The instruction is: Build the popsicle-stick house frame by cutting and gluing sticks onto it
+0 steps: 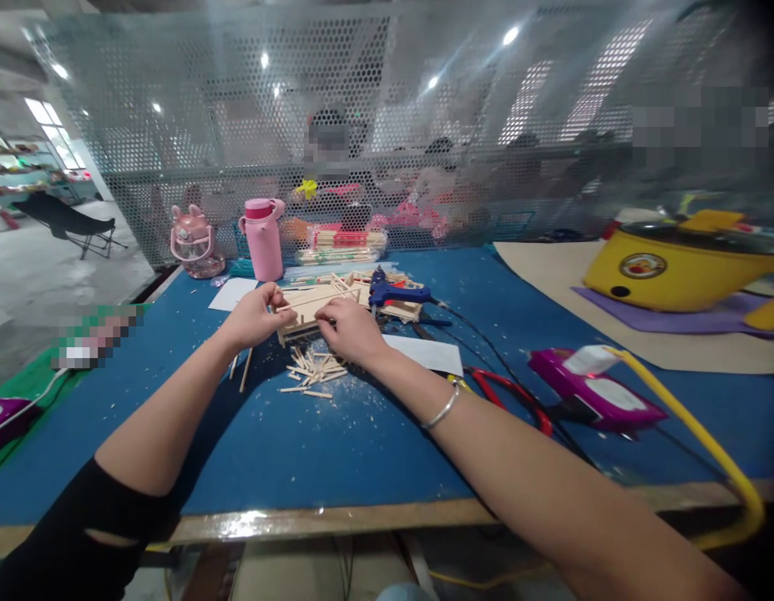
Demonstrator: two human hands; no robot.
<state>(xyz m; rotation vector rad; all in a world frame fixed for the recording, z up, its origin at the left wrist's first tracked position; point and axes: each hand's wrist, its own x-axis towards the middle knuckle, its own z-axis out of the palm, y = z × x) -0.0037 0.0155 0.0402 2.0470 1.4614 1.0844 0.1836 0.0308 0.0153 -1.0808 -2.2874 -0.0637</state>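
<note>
My left hand (256,317) is closed in a pinch on one end of a thin wooden stick (317,299), which slants off to the right. Just right of it, my right hand (352,330) has its fingers curled together at the front edge of a pale structure built from wooden sticks (306,309). Whatever its fingertips hold is hidden. Short cut sticks (315,367) lie scattered on the blue table below the structure. Behind my right hand, a blue glue gun (392,292) rests near more sticks.
A pink bottle (265,242) and a pink bear-eared cup (197,246) stand at the back left. A purple power strip (593,391) with a yellow cord lies at right, before a yellow electric pot (655,267). A perforated metal screen (236,125) closes the table's back.
</note>
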